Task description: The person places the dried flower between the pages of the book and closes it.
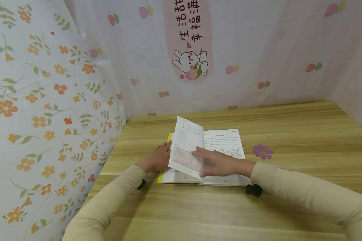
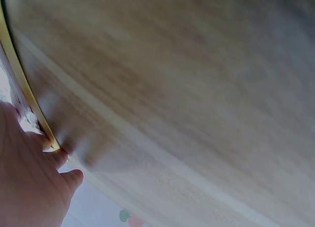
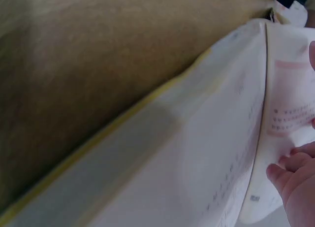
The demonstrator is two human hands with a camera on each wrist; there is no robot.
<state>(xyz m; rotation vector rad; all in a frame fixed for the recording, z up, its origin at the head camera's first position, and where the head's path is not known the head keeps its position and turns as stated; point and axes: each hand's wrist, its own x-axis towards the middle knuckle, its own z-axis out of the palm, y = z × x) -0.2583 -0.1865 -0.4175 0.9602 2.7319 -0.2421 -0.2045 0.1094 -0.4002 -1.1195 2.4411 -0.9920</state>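
A printed book (image 1: 221, 142) with a yellow cover edge lies spread on the wooden table. One page (image 1: 184, 137), with a pink-shaded text block, stands raised and slants over the left half. My left hand (image 1: 159, 158) rests at the book's left margin, fingers extended over its edge, partly behind the raised page. In the left wrist view, fingertips of the left hand (image 2: 37, 173) touch the yellow edge. My right hand (image 1: 215, 162) reaches across the right half, fingers against the raised page's printed face. The right wrist view shows the right hand (image 3: 300, 180) touching that page (image 3: 290, 96).
A purple flower-shaped piece (image 1: 262, 151) lies on the table (image 1: 181, 207) to the right of the book. Patterned cloth (image 1: 247, 50) hangs behind the table, and a floral sheet (image 1: 48, 134) covers the left side. Dark wrist straps show at both cuffs.
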